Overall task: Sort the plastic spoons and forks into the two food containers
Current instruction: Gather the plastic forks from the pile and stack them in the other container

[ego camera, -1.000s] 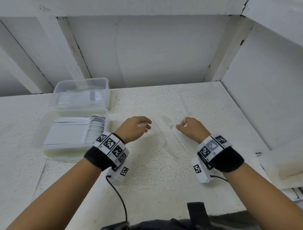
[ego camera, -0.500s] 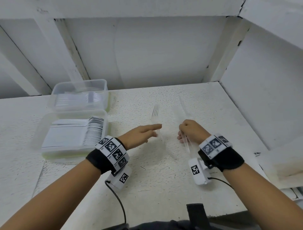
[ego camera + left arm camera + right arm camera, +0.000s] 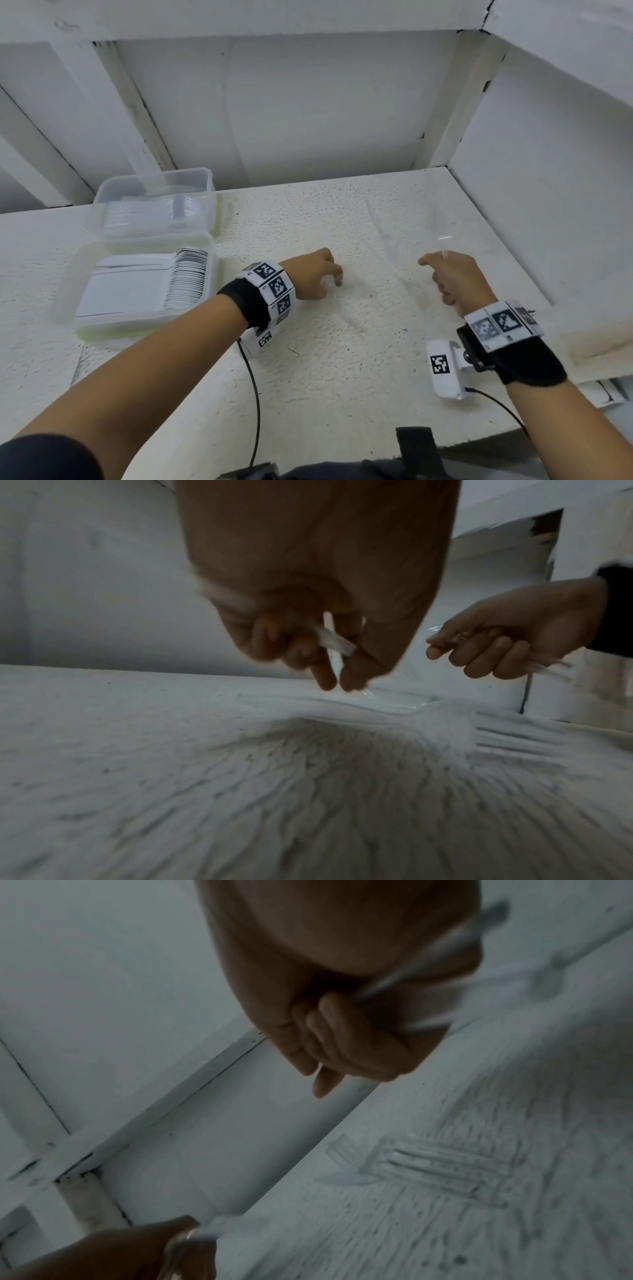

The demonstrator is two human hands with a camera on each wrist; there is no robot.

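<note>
On the white textured table [image 3: 308,377] my left hand [image 3: 310,275] hung low with its fingers curled, pinching a clear plastic utensil [image 3: 334,641] whose kind I could not tell through the blur. My right hand [image 3: 452,277] sat well apart from it, fingers closed round another clear handle [image 3: 421,969], with tines showing faintly above the fist in the head view. Between and beyond the hands a few transparent forks [image 3: 496,731] lay flat on the table, hard to pick out against the surface; one lay just below my left fingertips [image 3: 325,681]. At the far left stood the two food containers, touching one another: the near container [image 3: 144,284] held a tight row of white cutlery, and the far container [image 3: 154,202] held clear pieces. White walls closed in the back and right sides, and a slanted white beam [image 3: 113,102] rose behind the containers. Black straps with printed markers wrapped both wrists.
</note>
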